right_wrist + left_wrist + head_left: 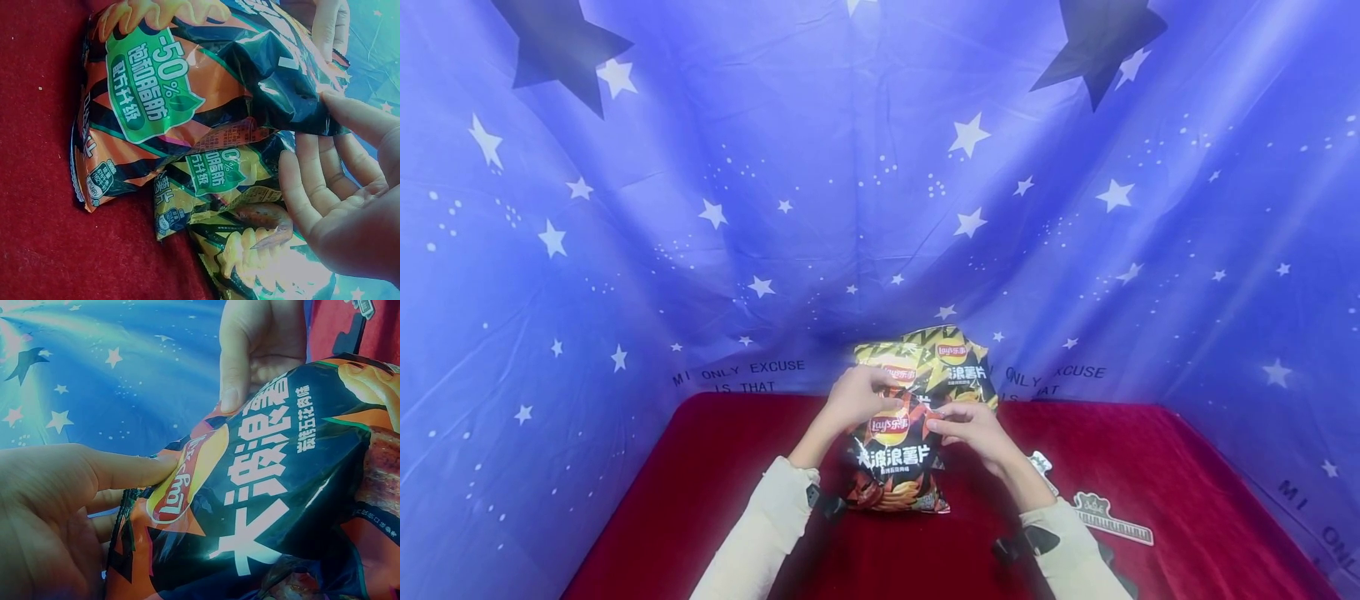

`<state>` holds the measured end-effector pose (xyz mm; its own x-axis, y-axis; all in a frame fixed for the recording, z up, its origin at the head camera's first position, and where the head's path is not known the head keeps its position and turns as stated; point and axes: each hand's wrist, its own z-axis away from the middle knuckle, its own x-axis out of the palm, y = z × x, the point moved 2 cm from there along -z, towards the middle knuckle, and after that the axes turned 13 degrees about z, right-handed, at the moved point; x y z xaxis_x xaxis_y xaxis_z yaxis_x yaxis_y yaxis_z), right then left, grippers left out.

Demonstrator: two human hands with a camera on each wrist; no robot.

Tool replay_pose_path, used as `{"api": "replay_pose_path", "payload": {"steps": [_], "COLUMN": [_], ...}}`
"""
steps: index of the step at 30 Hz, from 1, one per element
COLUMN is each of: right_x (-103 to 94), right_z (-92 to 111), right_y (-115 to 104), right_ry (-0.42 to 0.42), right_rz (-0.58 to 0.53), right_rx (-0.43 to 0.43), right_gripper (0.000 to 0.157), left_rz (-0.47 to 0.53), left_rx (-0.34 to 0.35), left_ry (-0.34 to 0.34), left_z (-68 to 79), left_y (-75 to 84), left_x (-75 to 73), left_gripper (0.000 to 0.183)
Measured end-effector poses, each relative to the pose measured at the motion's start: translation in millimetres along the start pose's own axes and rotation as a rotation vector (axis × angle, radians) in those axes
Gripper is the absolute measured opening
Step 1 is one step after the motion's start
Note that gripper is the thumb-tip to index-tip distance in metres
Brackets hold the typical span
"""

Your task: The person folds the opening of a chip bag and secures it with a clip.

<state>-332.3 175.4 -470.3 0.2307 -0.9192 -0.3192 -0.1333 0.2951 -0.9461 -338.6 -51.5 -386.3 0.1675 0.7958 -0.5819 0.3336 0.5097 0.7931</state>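
Note:
Both hands hold an orange-and-black bag of potato chips in front of me, its printed front facing up. My left hand pinches the upper edge; in the left wrist view its thumb lies over the logo, fingers behind the bag. My right hand pinches the upper right side, and the right wrist view shows its thumb on the black film with the fingers beneath. Directly behind are two yellow-and-black chip bags, one at the left partly covered, the other at the right.
A white, ruler-marked clip lies on the red cloth-covered table, right of the right forearm. A second white clip is partly hidden by that arm. Behind the table hangs a blue star-patterned curtain.

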Motion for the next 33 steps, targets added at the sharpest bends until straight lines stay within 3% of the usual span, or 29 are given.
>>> {"api": "replay_pose_path", "payload": {"steps": [7, 15, 25, 33], "right_x": [-0.3, -0.4, -0.6, 2.0], "right_z": [0.6, 2.5, 2.9, 5.2], "right_y": [-0.7, -1.9, -1.2, 1.5], "right_ry": [0.017, 0.030, 0.069, 0.164], "right_rz": [-0.002, -0.005, -0.014, 0.026], "right_rx": [0.005, 0.001, 0.034, -0.019], "right_gripper": [0.018, 0.034, 0.033, 0.028], "left_rz": [-0.014, -0.023, -0.074, -0.075], "left_rx": [0.020, 0.016, 0.053, 0.047], "left_ry": [0.010, 0.019, 0.039, 0.046], "left_z": [-0.1, 0.0, -1.0, -1.3], "left_y": [0.5, 1.3, 1.5, -0.5], "left_x": [0.3, 0.7, 0.0, 1.3], "left_gripper": [0.029, 0.027, 0.019, 0.012]}}
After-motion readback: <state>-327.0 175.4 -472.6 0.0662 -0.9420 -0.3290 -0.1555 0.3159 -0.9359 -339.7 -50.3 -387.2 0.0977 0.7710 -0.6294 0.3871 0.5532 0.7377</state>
